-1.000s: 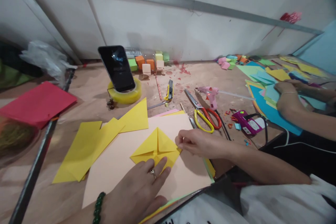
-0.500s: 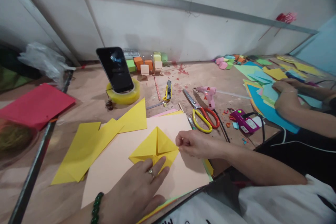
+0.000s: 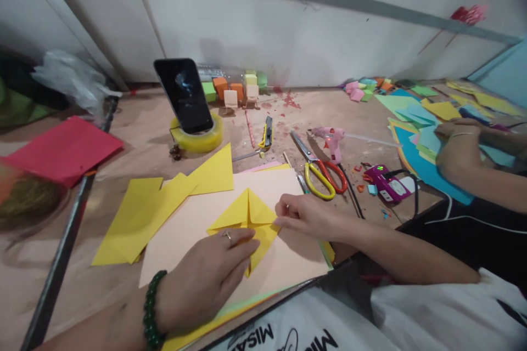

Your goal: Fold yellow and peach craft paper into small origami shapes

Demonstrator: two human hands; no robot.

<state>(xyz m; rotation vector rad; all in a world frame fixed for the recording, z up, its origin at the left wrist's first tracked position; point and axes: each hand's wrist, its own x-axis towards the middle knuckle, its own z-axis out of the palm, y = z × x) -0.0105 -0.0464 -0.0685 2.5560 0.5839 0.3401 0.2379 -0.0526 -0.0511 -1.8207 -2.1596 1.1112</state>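
Note:
A folded yellow paper lies as a diamond on a stack of pale pink sheets, with creased flaps meeting at its middle. My left hand rests over its left and lower part, fingers stretched out and lying on the paper; it wears a ring and a green bead bracelet. At the right corner, my right hand pinches the paper's edge between thumb and curled fingers. Loose yellow paper pieces overlap the stack on the left. Scissors with red and yellow handles lie beyond my right hand.
A phone leans on a tape roll. Behind the stack lie a yellow cutter and a pink glue gun. A purple power strip is to the right, near another person's arms. Small paper cubes stand by the wall.
My left hand's fingers have drawn closer together and shifted up over the middle flaps, baring the paper's lower tip. My right hand still pinches the right corner. The view has tilted slightly.

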